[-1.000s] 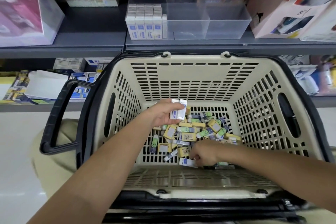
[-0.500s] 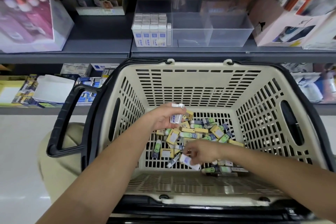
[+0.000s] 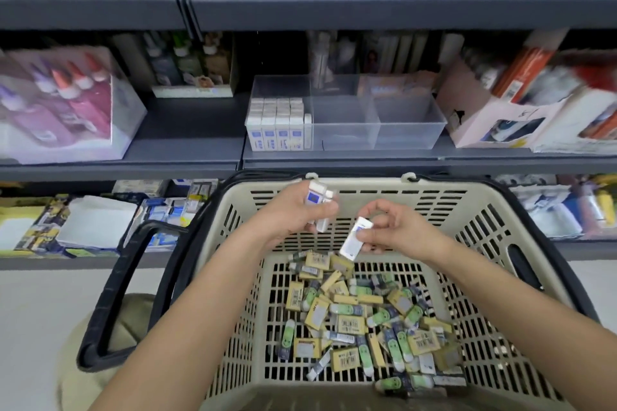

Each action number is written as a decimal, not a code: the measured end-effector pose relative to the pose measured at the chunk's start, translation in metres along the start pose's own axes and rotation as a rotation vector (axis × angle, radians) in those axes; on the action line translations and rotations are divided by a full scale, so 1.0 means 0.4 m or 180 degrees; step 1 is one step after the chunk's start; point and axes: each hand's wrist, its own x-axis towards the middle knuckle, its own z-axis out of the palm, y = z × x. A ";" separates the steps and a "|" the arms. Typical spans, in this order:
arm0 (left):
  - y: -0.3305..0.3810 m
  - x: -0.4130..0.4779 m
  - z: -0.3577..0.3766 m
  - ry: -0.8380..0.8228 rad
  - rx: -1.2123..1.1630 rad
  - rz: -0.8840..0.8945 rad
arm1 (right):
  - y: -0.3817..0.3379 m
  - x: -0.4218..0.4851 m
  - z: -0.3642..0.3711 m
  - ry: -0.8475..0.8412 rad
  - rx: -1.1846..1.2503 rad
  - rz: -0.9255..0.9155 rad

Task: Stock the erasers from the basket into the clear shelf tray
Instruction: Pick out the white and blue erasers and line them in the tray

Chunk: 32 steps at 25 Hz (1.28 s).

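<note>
While above basket (image 3: 367,184), one eraser (image 3: 355,239) in pinch of right hand (image 3: 399,232) (several erasers (image 3: 318,201) in grip of left hand (image 3: 290,215)).

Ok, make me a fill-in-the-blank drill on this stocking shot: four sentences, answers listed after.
1. The left hand grips a bunch of erasers, all ___.
2. The right hand pinches ___ eraser.
3. In the tray, stocked erasers fill only the ___ compartment.
4. The basket has ___ handles.

Missing words: white; one; left; black.
</note>
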 end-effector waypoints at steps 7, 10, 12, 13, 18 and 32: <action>0.074 0.048 -0.078 0.2098 0.0055 0.0532 | -0.173 0.109 -0.007 0.0719 -0.0573 -0.0713; 0.062 0.059 -0.105 0.2492 -0.0090 0.0601 | -0.249 0.212 -0.024 0.1244 -0.0482 -0.0820; 0.046 0.066 -0.114 0.2569 -0.0149 0.0598 | -0.291 0.279 -0.038 0.1540 -0.0806 -0.0788; 0.039 0.069 -0.116 0.2567 -0.0138 0.0613 | -0.307 0.306 -0.044 0.1660 -0.1149 -0.0804; 0.035 0.084 -0.124 0.2435 -0.0032 0.0743 | -0.353 0.389 -0.044 0.1656 -0.2359 -0.0704; 0.043 0.089 -0.147 0.2273 -0.0334 0.0618 | -0.370 0.420 -0.023 0.0764 -0.3163 -0.0175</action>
